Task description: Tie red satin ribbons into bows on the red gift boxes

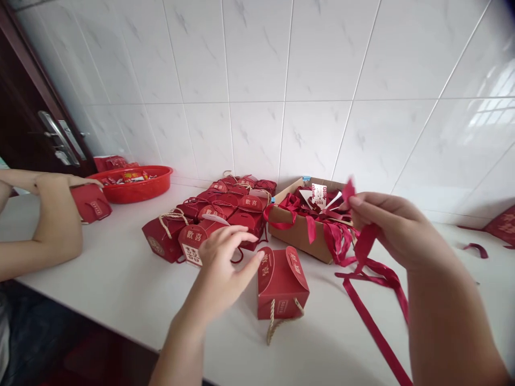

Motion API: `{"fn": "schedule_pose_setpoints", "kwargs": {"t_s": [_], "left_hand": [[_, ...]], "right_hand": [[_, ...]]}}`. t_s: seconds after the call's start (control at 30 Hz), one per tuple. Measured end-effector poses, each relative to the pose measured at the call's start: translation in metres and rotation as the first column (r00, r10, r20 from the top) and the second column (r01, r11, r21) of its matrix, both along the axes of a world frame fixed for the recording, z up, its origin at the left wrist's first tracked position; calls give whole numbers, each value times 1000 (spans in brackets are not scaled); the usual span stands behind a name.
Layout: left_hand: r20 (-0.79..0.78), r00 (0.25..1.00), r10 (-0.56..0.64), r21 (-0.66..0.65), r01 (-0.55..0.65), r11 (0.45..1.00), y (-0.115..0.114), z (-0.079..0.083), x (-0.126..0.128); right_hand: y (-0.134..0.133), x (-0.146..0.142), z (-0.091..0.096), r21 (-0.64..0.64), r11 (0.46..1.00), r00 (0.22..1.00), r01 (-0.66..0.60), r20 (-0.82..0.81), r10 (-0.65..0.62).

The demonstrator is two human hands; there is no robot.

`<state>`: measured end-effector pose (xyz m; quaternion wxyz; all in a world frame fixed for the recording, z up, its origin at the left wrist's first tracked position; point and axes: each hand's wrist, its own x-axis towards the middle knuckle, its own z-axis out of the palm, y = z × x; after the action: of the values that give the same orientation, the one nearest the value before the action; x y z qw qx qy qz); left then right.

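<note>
Pinched between the thumb and fingers of my right hand [388, 222] is a dark red ribbon [366, 246]; its lower length trails across the table. My left hand [227, 254] hovers with fingers apart, beside a red gift box [284, 279] with a twisted cream cord handle. The thumb is close to the box's top flap, and I cannot tell whether it touches. Behind that box stands a cardboard box [300, 238] heaped with red ribbons and a few white-and-red tags [319, 195].
Rows of red gift boxes [217, 201] fill the table's middle back, against the tiled wall. A red basin [139, 185] of small wrapped packets stands at the left. There, another person's hand [80, 181] holds a red box [92, 202]. Ribbon scraps [477, 249] lie at right.
</note>
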<state>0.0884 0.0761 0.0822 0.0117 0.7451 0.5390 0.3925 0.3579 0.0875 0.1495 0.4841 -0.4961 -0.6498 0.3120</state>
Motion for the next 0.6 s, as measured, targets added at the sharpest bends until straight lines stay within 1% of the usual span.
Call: {"fn": "schedule_pose_setpoints", "kwargs": {"t_s": [0.03,0.1,0.13,0.2,0.27,0.37,0.47,0.6], "left_hand": [[13,999,-42,-40,42,998,1,0,7],[32,992,-125,-148,129,980,1,-7,16],[45,984,-174,-206,180,962,1,-12,19],[89,964,-251,-309,266,913,0,-22,20],[135,954,-268,-358,299,884,-1,-30,21],[135,957,-258,-339,289,895,0,-35,26],[94,954,-284,-276,299,913,4,-39,34],[94,949,-300,-222,313,923,7,-42,41]], "right_hand": [[3,0,-2,-89,994,997,-68,39,72],[9,1,-6,-241,947,965,-214,101,244],[12,2,-8,-297,919,934,-261,163,318],[19,2,-12,-390,859,848,-332,276,453],[26,-1,-16,-452,812,772,-369,338,538],[34,-10,-22,-470,791,724,-391,374,580],[38,-20,-27,-503,772,712,-388,367,598],[40,-24,-28,-554,752,708,-358,364,606]]}}
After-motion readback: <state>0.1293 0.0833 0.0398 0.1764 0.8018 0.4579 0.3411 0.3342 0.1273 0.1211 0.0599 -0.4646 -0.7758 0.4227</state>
